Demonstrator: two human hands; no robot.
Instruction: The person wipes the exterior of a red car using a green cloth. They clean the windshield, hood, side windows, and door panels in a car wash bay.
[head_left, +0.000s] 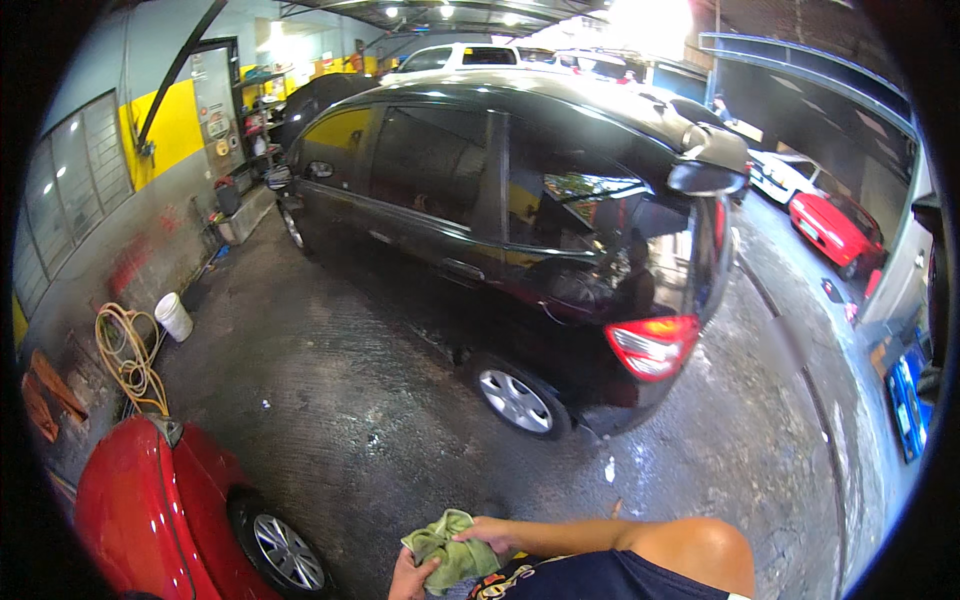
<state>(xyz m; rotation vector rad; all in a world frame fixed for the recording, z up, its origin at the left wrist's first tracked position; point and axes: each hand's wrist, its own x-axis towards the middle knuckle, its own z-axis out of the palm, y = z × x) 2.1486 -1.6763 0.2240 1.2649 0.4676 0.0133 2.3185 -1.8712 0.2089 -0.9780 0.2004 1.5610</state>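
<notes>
A green towelling cloth (450, 551) is bunched up between my two hands at the bottom of the view. My left hand (409, 576) grips its lower left side, thumb on top. On its upper right, my right hand (491, 532) has hold of a fold, with the bare right arm reaching in from the right. A black car (420, 262) stands a short way in front of me, its rear wheel (516, 401) and tail light (654, 346) facing my side. Nearer, at the lower left, is the front of a red car (142, 510); both hands are apart from the cars.
A coiled hose (124, 352) and a white bucket (174, 316) are by the left wall. The concrete floor (315, 375) has wet patches. A narrow floor channel (814, 390) runs along the right. Further off are another red car (832, 221) and several parked vehicles.
</notes>
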